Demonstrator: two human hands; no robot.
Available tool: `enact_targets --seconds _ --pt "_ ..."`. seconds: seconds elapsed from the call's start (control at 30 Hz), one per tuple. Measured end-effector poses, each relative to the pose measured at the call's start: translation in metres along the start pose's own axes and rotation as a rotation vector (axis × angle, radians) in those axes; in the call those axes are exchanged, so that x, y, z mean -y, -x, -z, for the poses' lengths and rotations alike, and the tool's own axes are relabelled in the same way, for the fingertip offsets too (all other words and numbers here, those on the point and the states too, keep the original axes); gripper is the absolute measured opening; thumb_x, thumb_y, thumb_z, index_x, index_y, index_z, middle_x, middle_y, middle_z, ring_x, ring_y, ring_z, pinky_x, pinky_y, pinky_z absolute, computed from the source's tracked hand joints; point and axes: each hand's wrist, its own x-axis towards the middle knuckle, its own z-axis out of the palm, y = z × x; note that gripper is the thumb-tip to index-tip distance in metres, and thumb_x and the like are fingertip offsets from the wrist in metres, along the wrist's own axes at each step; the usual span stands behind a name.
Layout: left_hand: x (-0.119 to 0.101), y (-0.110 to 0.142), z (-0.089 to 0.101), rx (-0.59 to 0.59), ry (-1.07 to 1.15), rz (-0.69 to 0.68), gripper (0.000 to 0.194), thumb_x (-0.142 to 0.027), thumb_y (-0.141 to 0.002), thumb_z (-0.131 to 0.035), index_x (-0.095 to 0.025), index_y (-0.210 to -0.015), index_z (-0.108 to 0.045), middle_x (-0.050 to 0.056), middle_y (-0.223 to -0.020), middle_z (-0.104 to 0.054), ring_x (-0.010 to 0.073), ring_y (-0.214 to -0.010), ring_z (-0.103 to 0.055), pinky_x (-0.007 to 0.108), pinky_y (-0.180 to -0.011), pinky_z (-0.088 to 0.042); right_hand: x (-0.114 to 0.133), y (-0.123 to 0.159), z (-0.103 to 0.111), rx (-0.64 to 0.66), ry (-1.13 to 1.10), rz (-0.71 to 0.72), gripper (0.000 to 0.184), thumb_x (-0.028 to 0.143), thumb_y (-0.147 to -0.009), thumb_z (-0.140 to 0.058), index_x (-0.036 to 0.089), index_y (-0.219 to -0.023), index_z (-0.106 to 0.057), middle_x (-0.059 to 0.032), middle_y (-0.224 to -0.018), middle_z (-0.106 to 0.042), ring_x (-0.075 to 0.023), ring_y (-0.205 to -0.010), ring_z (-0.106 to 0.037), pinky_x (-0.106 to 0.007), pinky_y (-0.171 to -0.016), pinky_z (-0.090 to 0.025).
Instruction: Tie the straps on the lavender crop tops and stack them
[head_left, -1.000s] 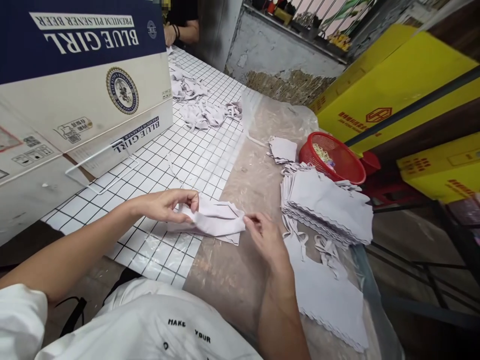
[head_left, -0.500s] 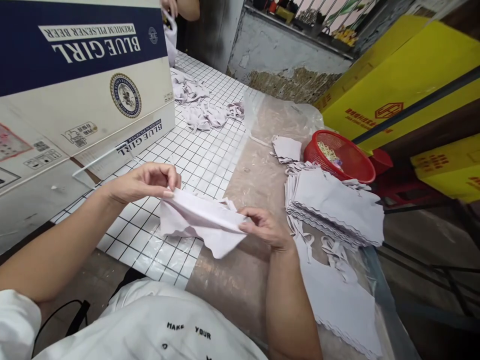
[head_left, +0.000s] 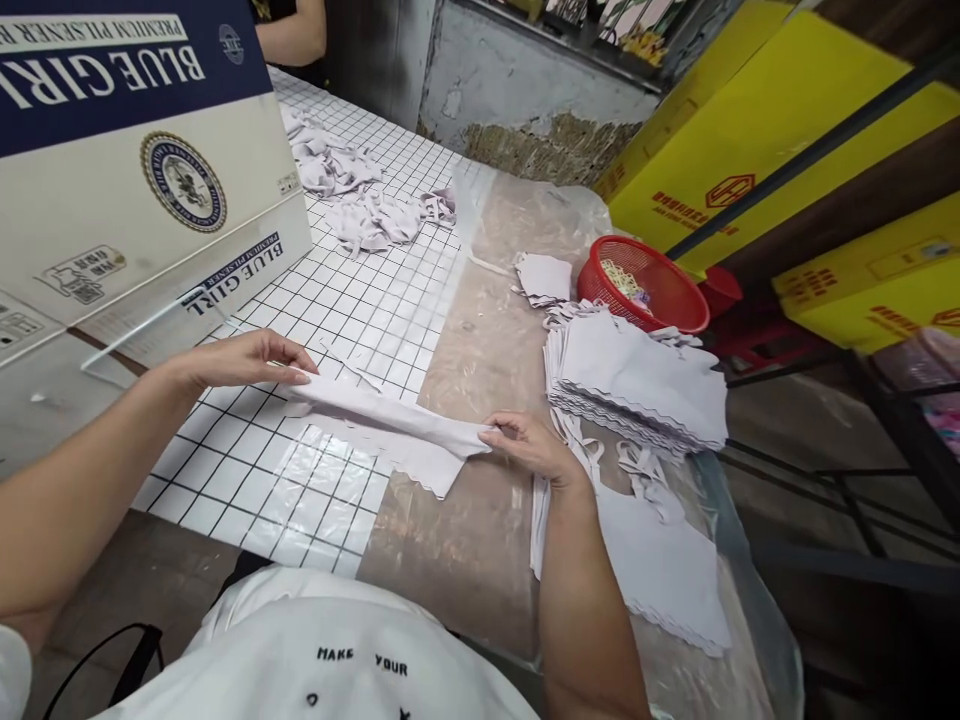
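Observation:
A white cloth piece (head_left: 390, 425) with a zigzag-cut edge is stretched between my two hands, just above the table. My left hand (head_left: 244, 360) pinches its left end over the grid-patterned sheet (head_left: 360, 300). My right hand (head_left: 529, 445) pinches its right end over the plastic-covered brown tabletop (head_left: 457, 520). A stack of flat white cloth pieces (head_left: 637, 380) lies just right of my right hand. More flat white pieces (head_left: 660, 570) and loose ties lie beside my right forearm.
A large Blue Girl beer carton (head_left: 127, 170) stands at the left. Loose white cloth scraps (head_left: 352, 195) lie at the far side. A red basket (head_left: 645, 285) sits behind the stack. Yellow boxes (head_left: 757, 170) are at the right. Another person's arm (head_left: 292, 35) shows at the top.
The folded cloth was lifted off the table and pulled out lengthwise. My left hand moved left and my right hand stayed near the stack, so the piece is now stretched long.

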Motion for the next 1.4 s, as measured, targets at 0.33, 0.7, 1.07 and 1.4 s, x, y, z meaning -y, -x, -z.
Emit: enact_targets --seconds 0.33,0.7,1.07,1.4 --pt "-0.05 -0.027 -0.039 -0.019 0.016 -0.217 0.034 -0.052 -0.078 -0.062 -0.018 -0.078 -0.067 0.001 -0.074 -0.065 0.0146 -0.07 -0.057 0.027 -0.069 -0.047 0.045 -0.045 -0.062 -0.352 0.235 0.276 0.021 0.035 -0.089 -0.063 0.023 -0.106 -0.065 -0.0073 -0.109 -0.061 -0.024 -0.109 -0.054 -0.039 -0.095 -0.044" --pt "0.008 0.01 -0.085 -0.524 -0.218 0.143 0.033 -0.053 -0.08 -0.059 -0.02 -0.081 -0.056 0.004 -0.078 -0.064 0.0217 -0.072 -0.06 0.033 -0.064 -0.046 0.017 -0.014 -0.126 -0.205 0.441 0.231 0.006 0.025 -0.088 -0.066 0.022 -0.088 -0.061 -0.0051 -0.086 -0.062 -0.0226 -0.083 -0.057 -0.034 -0.075 -0.046" --pt "0.023 0.011 -0.155 -0.716 -0.489 0.097 0.024 -0.044 -0.083 -0.063 -0.021 -0.085 -0.056 0.01 -0.094 -0.06 0.0312 -0.093 -0.056 0.043 -0.075 -0.045 0.034 -0.004 -0.11 -0.367 0.02 0.122 0.019 0.032 -0.092 -0.047 0.022 -0.077 -0.052 -0.0018 -0.074 -0.058 -0.0159 -0.065 -0.054 -0.028 -0.062 -0.043" --pt "0.005 0.012 -0.134 -0.724 0.086 0.178 0.011 -0.026 -0.077 -0.054 -0.023 -0.075 -0.044 -0.001 -0.061 -0.053 0.0202 -0.062 -0.057 0.032 -0.059 -0.044 0.02 0.018 -0.083 -0.692 -0.167 -0.037 0.017 0.036 -0.087 -0.045 0.021 -0.09 -0.054 -0.0036 -0.084 -0.061 -0.0171 -0.072 -0.056 -0.029 -0.065 -0.047"
